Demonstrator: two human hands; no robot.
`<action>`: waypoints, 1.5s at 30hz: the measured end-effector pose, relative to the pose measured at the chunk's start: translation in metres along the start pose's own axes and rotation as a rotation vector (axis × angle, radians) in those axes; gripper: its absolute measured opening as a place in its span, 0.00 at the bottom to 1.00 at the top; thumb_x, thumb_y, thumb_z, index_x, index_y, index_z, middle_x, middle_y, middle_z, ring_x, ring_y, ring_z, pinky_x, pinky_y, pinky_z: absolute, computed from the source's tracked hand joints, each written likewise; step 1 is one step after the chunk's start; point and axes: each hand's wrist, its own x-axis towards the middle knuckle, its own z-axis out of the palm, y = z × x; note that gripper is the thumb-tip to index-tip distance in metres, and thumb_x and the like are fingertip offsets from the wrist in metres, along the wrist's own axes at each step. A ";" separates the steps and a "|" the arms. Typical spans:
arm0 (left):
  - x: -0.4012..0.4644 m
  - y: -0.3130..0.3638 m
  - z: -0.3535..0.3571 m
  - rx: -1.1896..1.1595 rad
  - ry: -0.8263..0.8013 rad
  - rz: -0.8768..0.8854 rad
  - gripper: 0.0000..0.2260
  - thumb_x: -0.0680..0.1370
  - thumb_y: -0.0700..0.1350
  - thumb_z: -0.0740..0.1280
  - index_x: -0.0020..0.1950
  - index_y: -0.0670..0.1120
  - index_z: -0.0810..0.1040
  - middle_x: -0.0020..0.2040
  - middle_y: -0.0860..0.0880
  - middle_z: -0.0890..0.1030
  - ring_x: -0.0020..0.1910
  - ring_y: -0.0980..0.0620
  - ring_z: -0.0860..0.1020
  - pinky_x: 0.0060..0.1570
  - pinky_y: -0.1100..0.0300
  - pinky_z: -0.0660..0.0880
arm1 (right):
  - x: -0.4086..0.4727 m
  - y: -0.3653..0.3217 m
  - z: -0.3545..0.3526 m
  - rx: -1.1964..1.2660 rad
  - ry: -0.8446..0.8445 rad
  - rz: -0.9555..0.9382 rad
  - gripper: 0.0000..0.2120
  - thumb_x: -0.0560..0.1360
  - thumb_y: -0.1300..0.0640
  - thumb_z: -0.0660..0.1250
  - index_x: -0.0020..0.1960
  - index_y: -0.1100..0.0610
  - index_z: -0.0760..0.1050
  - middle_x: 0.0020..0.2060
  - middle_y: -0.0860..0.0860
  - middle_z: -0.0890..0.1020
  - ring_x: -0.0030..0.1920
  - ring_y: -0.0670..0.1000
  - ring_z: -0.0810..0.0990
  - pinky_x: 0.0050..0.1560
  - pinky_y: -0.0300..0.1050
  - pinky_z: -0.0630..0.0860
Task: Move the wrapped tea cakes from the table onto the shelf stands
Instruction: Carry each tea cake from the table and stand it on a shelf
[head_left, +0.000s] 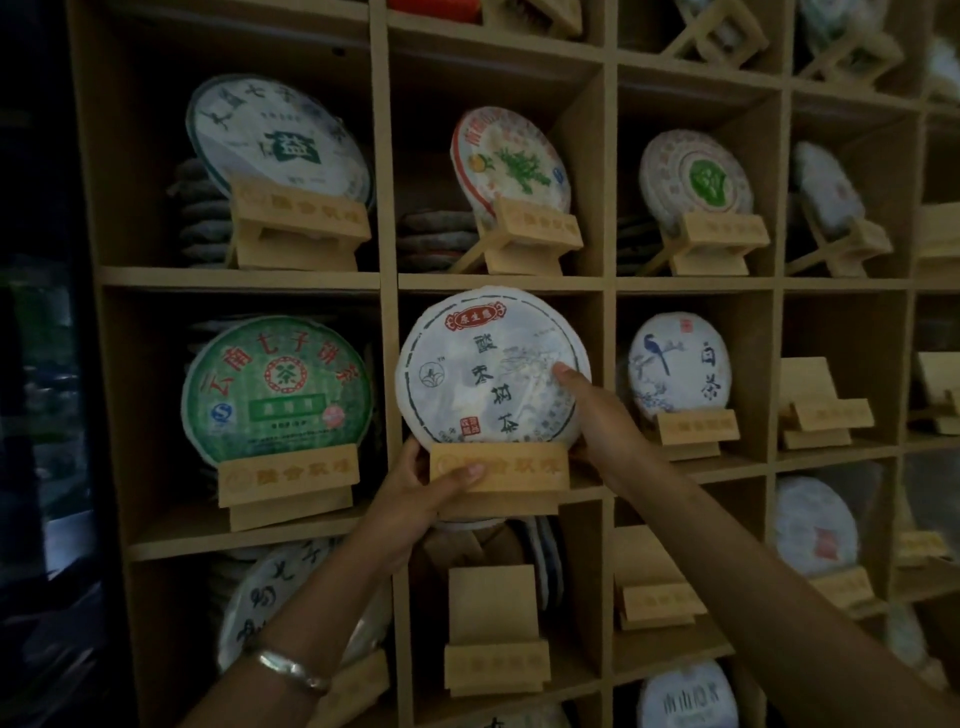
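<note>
Round paper-wrapped tea cake (493, 366) sits in blocky wooden stand (501, 467).

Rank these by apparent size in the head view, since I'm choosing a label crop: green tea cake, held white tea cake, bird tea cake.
1. held white tea cake and green tea cake: look alike, unranked.
2. bird tea cake, smallest, though lens distortion may matter.

Tea shop: cubby shelving (387, 280) displaying wrapped tea cakes (278, 387) on branded wooden stands (288, 473)

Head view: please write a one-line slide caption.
Both hands, left hand and right hand, settle a round white paper-wrapped tea cake on a wooden shelf stand.
</note>
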 end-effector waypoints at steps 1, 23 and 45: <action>0.004 -0.002 -0.001 0.000 0.001 -0.004 0.34 0.59 0.56 0.79 0.64 0.61 0.73 0.60 0.57 0.80 0.57 0.55 0.80 0.57 0.48 0.80 | 0.005 0.003 0.001 -0.006 -0.003 -0.001 0.11 0.77 0.40 0.64 0.49 0.46 0.78 0.47 0.46 0.85 0.50 0.48 0.83 0.44 0.44 0.79; 0.063 -0.036 0.006 0.068 0.236 0.009 0.34 0.77 0.42 0.71 0.78 0.47 0.59 0.66 0.50 0.77 0.60 0.53 0.76 0.57 0.61 0.74 | 0.072 0.048 0.016 -0.073 0.024 -0.012 0.14 0.80 0.40 0.58 0.57 0.48 0.75 0.47 0.45 0.85 0.46 0.44 0.84 0.35 0.37 0.79; 0.014 -0.032 0.002 0.534 0.219 -0.051 0.25 0.82 0.46 0.62 0.76 0.43 0.58 0.67 0.46 0.73 0.62 0.49 0.74 0.53 0.61 0.71 | 0.050 0.037 -0.001 -0.290 0.114 -0.078 0.26 0.79 0.40 0.61 0.65 0.60 0.69 0.59 0.56 0.79 0.59 0.56 0.79 0.60 0.57 0.78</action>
